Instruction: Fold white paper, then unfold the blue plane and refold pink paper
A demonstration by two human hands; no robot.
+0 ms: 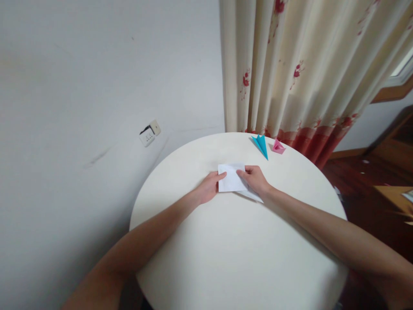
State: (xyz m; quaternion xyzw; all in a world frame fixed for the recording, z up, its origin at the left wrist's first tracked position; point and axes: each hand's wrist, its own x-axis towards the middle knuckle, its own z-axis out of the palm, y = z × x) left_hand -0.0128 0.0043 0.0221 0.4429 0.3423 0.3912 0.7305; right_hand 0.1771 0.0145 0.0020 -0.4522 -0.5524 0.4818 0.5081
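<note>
A white sheet of paper (231, 181) lies partly folded on the round cream table (238, 249), a little beyond its middle. My left hand (209, 187) presses on the paper's left edge, thumb on top. My right hand (254, 178) pinches the paper's right side, and a folded flap sticks out below that wrist. Both forearms reach in from the near edge of the table.
A blue folded paper shape (262, 145) and a smaller pink one (278, 147) sit at the table's far edge. Behind them hangs a cream curtain with red flowers (300, 73). A wall socket (149, 133) is on the white wall at left. Wooden floor shows at right.
</note>
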